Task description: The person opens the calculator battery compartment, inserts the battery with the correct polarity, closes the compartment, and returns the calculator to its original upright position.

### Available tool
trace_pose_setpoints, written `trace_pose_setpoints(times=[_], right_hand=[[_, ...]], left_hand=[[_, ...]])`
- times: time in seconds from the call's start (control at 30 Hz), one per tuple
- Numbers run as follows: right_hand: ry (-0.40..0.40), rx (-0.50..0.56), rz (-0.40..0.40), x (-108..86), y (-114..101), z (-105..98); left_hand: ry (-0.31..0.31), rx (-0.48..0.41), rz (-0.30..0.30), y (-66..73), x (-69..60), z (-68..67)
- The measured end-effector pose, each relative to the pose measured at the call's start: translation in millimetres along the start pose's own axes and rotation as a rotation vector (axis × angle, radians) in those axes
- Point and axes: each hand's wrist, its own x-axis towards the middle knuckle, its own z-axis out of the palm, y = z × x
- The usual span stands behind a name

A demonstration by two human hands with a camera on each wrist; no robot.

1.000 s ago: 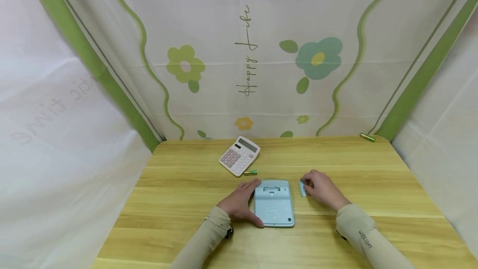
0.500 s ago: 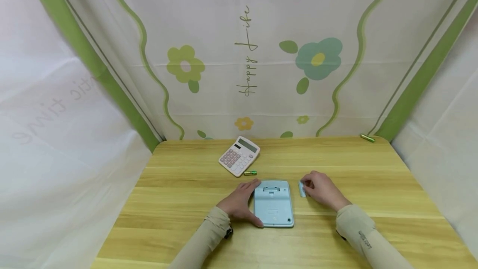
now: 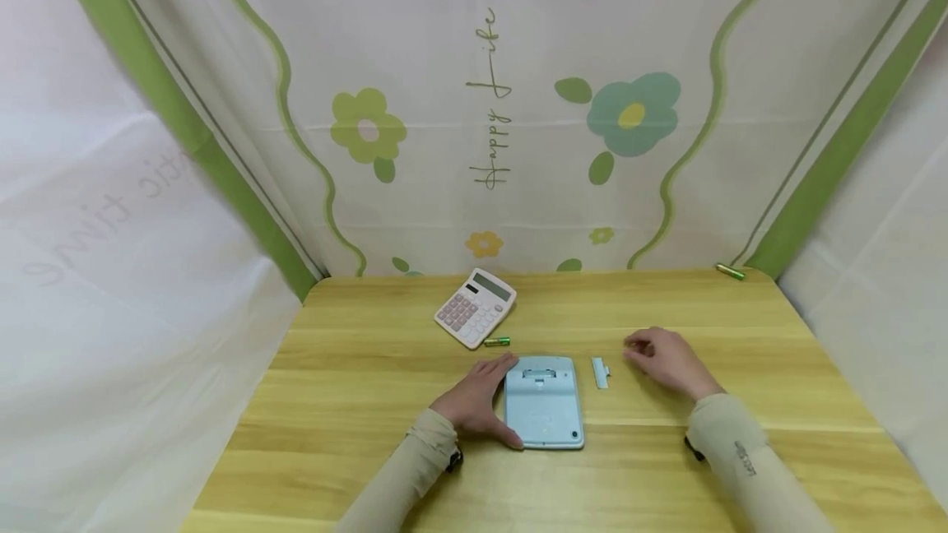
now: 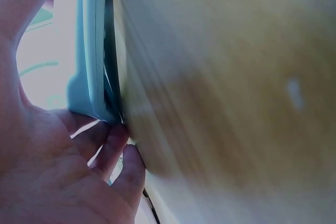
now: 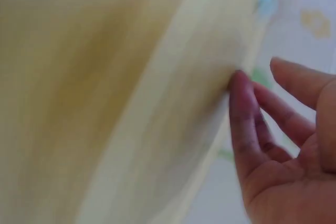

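A light blue calculator (image 3: 544, 414) lies face down on the table, its battery compartment (image 3: 539, 375) uncovered near the top. My left hand (image 3: 477, 403) holds it along the left side, thumb at the lower corner and fingers at the upper one. In the left wrist view, fingertips (image 4: 116, 137) curl against the end of the calculator (image 4: 89, 51). To the right of it lies a small light blue battery cover (image 3: 600, 373). My right hand (image 3: 670, 362) is apart from that cover, fingers loosely bent. Nothing sits between its thumb and fingers in the right wrist view.
A pink calculator (image 3: 476, 308) lies face up behind the blue one, with a green battery (image 3: 497, 342) at its lower corner. Another green battery (image 3: 730, 271) is at the table's far right edge. A patterned curtain (image 3: 489, 138) hangs along the back edge.
My right hand has let go of the battery cover and moved right, leaving the cover on the table. The left hand and blue calculator have stayed in place.
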Motion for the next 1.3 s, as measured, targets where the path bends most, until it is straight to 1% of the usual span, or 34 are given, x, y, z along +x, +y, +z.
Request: trace_pose_setpoints(times=[0.07,0.2,0.33,0.47,0.57,0.63,0.73,0.87,1.0,1.07,1.23,1.3], right_hand=[[0.006,0.003,0.013,0.2,16,-12],[-0.016,-0.020,0.032,0.9,40,-34],[-0.012,-0.081,0.067,4.5,63,-56],[-0.001,-0.163,0.127,13.0,87,-78],[0.027,-0.202,0.170,20.0,107,-93],[0.066,-0.209,0.189,25.2,122,-97],[0.132,-0.213,0.200,34.5,143,-99],[0.163,-0.223,0.196,45.1,167,-99],[0.151,-0.236,0.188,52.4,180,-102],[0.127,-0.246,0.186,55.6,183,-103],[0.035,-0.230,0.229,63.8,180,-109],[0.014,-0.221,0.245,67.9,176,-111]], left_hand=[[-0.002,-0.005,0.003,1.5,1.1,-0.6],[-0.003,-0.002,0.004,0.5,2.0,0.1],[-0.003,0.013,0.002,-1.7,2.4,1.3],[0.001,0.000,0.007,-1.4,1.4,-0.4],[0.000,-0.007,0.009,-0.7,0.9,-1.0],[-0.006,-0.002,0.006,-1.2,0.9,-0.7],[-0.005,0.006,0.007,-1.1,0.9,-0.6],[-0.015,-0.009,-0.003,-1.0,2.3,0.5],[-0.024,-0.032,-0.008,-1.7,3.8,3.0],[-0.022,-0.033,-0.009,-2.2,3.9,3.9],[-0.011,-0.016,-0.010,-3.3,3.3,2.8],[-0.005,-0.010,-0.007,-3.0,2.9,0.9]])
